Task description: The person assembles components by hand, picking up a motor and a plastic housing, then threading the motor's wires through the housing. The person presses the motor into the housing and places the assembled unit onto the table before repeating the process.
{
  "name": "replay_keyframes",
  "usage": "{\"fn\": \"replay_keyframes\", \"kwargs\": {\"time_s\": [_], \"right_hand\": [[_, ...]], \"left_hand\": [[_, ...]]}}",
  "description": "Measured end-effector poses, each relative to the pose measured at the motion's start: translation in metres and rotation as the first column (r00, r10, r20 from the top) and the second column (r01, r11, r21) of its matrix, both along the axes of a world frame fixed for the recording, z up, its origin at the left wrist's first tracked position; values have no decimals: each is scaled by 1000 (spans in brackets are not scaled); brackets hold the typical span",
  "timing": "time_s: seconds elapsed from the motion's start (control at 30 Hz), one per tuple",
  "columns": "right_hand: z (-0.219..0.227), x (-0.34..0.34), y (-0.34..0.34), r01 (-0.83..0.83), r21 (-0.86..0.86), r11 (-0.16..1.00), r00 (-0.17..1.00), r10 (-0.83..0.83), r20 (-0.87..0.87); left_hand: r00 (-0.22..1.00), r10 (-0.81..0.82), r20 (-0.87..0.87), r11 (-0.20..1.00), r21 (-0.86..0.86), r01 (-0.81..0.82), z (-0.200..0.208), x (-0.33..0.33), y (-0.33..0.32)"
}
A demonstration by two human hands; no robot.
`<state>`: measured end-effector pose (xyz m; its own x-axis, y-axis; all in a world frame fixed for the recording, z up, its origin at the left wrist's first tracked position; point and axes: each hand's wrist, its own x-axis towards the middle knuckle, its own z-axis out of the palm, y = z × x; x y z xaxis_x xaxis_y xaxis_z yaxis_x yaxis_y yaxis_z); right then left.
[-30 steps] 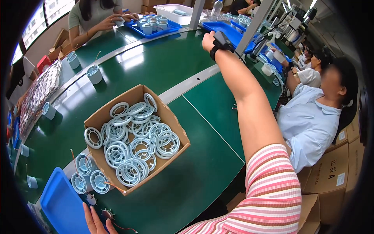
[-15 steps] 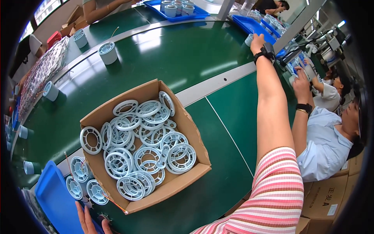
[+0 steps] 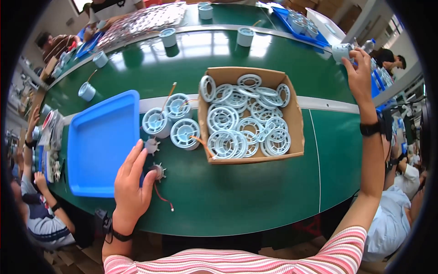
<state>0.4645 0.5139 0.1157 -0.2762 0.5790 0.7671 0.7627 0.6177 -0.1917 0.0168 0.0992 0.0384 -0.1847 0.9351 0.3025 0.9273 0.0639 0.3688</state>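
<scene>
A pale blue cup (image 3: 341,52), pinched by the right hand (image 3: 361,73), is beyond and right of the cardboard box (image 3: 295,123); any writing there is too small to read. Left of the box, the loosely open, empty left hand (image 3: 131,186) lies by small motors (image 3: 151,146) and a blue tray (image 3: 103,141).

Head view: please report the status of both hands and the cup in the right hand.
Right hand gripping light-blue cup, upper right. Left hand open, at right edge of blue tray. Ring-filled cardboard box between hands.
</scene>
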Motion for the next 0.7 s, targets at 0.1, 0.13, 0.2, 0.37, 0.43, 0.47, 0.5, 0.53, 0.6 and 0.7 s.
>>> {"fn": "replay_keyframes", "kwargs": {"time_s": [0.1, 0.13, 0.2, 0.37, 0.43, 0.47, 0.5, 0.53, 0.6, 0.7], "right_hand": [[28, -65, -123, -261, -127, 957, 965, 255, -55], [30, -81, -159, -313, -139, 939, 949, 316, -1], [34, -104, -226, -496, -260, 828, 840, 534, 99], [-3, -140, -337, -601, -582, 548, 707, 704, -66], [-24, -151, -351, -588, -620, 519, 687, 725, -46], [-32, -154, -357, -583, -636, 505, 676, 736, -35], [-40, -156, -362, -581, -645, 496, 674, 737, -40], [-48, -158, -364, -592, -640, 491, 678, 732, -66], [-59, -161, -369, -613, -625, 483, 685, 720, -114], [-68, -175, -380, -667, -529, 525, 719, 640, -271]], "left_hand": [[999, -16, -31, 987, 161, 21, 8, 5, -10], [997, -48, -55, 966, 252, 60, 11, 6, -13], [995, -70, -77, 939, 331, 91, 17, 11, -22], [882, -271, 385, 929, 346, 135, 20, 37, -33], [751, -299, 588, 948, 275, 162, 16, 45, -35], [749, -290, 596, 952, 263, 158, 15, 51, -36], [723, -274, 634, 961, 206, 184, 15, 58, -38], [698, -257, 668, 966, 152, 210, 14, 62, -38], [673, -233, 702, 968, 98, 233, 11, 70, -39], [589, -266, 763, 958, 144, 246, -2, 78, -40]]}}
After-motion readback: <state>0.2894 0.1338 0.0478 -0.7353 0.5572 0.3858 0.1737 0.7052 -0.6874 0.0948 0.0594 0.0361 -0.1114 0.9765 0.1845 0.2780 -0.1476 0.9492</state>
